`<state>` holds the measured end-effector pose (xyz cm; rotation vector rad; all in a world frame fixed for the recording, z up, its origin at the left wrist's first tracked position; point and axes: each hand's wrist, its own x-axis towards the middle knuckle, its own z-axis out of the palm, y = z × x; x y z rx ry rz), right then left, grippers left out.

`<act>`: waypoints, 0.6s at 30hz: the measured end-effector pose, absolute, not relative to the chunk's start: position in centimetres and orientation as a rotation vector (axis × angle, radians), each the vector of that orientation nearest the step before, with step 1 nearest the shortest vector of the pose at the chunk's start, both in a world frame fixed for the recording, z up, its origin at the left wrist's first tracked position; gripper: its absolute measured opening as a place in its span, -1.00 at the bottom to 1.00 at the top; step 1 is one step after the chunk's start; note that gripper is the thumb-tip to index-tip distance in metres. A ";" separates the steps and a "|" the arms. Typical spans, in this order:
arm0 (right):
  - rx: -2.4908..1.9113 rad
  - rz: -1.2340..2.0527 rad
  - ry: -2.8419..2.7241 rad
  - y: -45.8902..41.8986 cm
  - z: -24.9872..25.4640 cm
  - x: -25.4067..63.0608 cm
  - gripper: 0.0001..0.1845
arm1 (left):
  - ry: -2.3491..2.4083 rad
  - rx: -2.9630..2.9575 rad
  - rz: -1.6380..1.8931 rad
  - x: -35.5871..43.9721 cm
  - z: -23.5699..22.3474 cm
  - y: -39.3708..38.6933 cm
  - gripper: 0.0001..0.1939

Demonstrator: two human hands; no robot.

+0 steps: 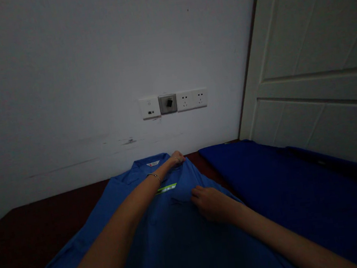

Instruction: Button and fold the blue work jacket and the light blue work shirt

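A blue collared work shirt (pixel 162 222) lies spread on the dark red tabletop, collar toward the wall. It has a white label inside the collar and a yellow-green and silver reflective strip (pixel 168 188) across the chest. My left hand (pixel 177 157), a thin bracelet on its wrist, is closed on the shirt near the shoulder to the right of the collar. Lower down, my right hand (pixel 210 203) pinches the fabric on the right side of the chest, fingers curled. Both forearms pass over the shirt and hide parts of it.
A darker blue cloth or garment (pixel 284 190) lies flat to the right. The dark red tabletop (pixel 46 222) shows at the left. Behind stands a white wall with sockets (pixel 192 99) and a switch plate (pixel 168 104). A pale panelled door (pixel 313 49) rises at the right.
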<state>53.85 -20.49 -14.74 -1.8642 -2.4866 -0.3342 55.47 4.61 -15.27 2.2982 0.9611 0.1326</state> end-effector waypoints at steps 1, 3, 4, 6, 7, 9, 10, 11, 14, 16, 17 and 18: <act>-1.856 -0.302 -2.463 -20.5 -15.0 53.7 -0.82 | 0.968 2.350 0.156 55.4 -15.4 4.5 -0.91; -1.841 -0.240 -2.402 -20.4 -15.7 53.5 -0.79 | 0.973 2.436 0.195 55.4 -15.7 4.4 -0.90; -1.826 -0.206 -2.374 -20.5 -15.9 53.3 -0.78 | 0.968 2.479 0.214 55.3 -15.7 4.3 -0.89; -1.766 -0.117 -2.330 -20.6 -15.9 53.3 -0.76 | 0.953 2.559 0.253 55.1 -15.6 4.1 -0.84; -1.723 -0.062 -2.314 -20.6 -15.8 53.4 -0.72 | 0.945 2.592 0.273 54.9 -15.4 3.8 -0.80; -1.644 0.045 -2.260 -20.7 -15.2 54.0 -0.68 | 0.929 2.645 0.314 54.2 -14.9 3.1 -0.73; -1.631 0.078 -2.207 -20.6 -14.8 54.5 -0.69 | 0.908 2.687 0.330 53.8 -14.7 2.5 -0.70; -1.645 0.088 -2.139 -20.5 -14.5 55.2 -0.70 | 0.867 2.747 0.340 53.4 -14.6 1.8 -0.69; -1.842 0.003 -1.906 -19.9 -14.2 57.6 -0.67 | 0.587 2.988 0.319 51.8 -15.1 -0.8 -0.66; -1.996 -0.089 -1.811 -19.4 -15.0 59.0 -0.64 | 0.407 3.069 0.233 50.7 -16.1 -2.5 -0.57; -2.039 -0.128 -1.800 -19.3 -15.6 59.5 -0.60 | 0.379 3.070 0.174 50.2 -16.7 -3.2 -0.51; -2.057 -0.153 -1.817 -19.2 -16.3 59.9 -0.55 | 0.380 3.055 0.109 49.8 -17.3 -3.8 -0.44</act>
